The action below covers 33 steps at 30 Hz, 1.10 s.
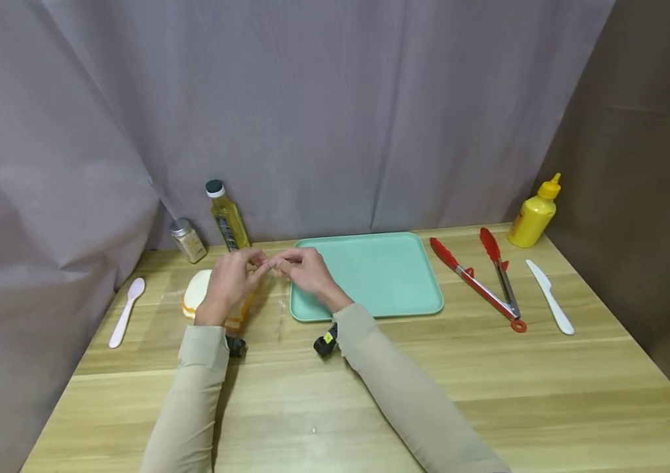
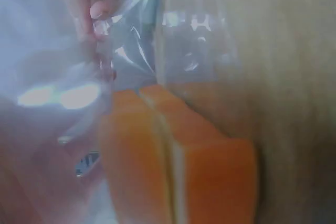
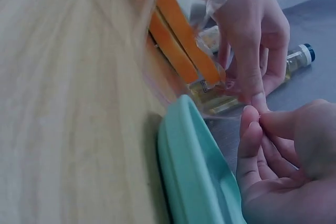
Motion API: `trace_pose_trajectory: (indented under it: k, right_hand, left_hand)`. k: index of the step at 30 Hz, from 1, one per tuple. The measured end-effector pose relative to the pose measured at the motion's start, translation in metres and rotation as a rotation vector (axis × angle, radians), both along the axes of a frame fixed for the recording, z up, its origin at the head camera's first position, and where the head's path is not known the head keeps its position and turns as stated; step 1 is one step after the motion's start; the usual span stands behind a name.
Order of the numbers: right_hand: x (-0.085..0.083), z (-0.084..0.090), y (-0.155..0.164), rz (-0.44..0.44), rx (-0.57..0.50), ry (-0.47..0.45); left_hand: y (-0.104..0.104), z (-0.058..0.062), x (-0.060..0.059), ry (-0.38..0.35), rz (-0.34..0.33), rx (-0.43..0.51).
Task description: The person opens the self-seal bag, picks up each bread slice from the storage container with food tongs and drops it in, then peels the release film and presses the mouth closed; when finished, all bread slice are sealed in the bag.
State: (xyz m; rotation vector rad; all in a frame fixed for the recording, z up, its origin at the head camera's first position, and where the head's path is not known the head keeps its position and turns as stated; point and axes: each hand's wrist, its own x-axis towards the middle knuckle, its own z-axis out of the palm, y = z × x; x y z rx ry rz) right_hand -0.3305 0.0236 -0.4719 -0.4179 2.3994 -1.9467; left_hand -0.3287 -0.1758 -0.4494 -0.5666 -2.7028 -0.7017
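Note:
Slices of bread, white with orange crust (image 1: 198,289), lie at the left of the table inside a clear plastic bag (image 2: 136,51). My left hand (image 1: 230,282) reaches over the bread and pinches the bag's mouth between thumb and finger. Meeting it fingertip to fingertip, my right hand (image 1: 309,270) pinches the same plastic above the tray's left edge. In the right wrist view, the bag's edge runs up to the fingertips of both hands. Two orange crusts (image 2: 220,182) stand side by side in the left wrist view, behind glossy film.
A mint-green tray (image 1: 376,276) lies beside the right hand. Behind the bread stand an oil bottle (image 1: 230,223) and a spice shaker (image 1: 188,241), with a spoon (image 1: 128,312) farther left. Red-tipped tongs (image 1: 483,292), a white knife (image 1: 550,297) and a yellow squeeze bottle (image 1: 531,220) are rightward.

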Motion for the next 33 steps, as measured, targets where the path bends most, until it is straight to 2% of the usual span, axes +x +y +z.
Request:
trace_pose_trajectory:
  k: [6, 13, 19, 25, 33]
  right_hand:
    - [-0.003, 0.002, 0.000, 0.008, -0.082, -0.048]
    - [-0.002, 0.003, -0.003, 0.043, -0.183, -0.059]
    - [-0.003, 0.001, -0.002, 0.078, -0.257, -0.044]
    - [-0.003, -0.002, -0.001, 0.057, -0.260, -0.024]
    - [-0.004, -0.004, -0.001, 0.065, -0.332, -0.060]
  left_hand:
    - [0.003, 0.009, -0.002, -0.045, -0.036, 0.031]
    - [0.002, 0.017, 0.002, -0.067, -0.026, 0.031]
    - [-0.003, 0.017, 0.004, -0.060, -0.062, 0.092]
    - [0.000, 0.019, 0.005, -0.067, -0.087, 0.066]
    - [-0.001, 0.022, 0.006, -0.078, -0.064, 0.066]
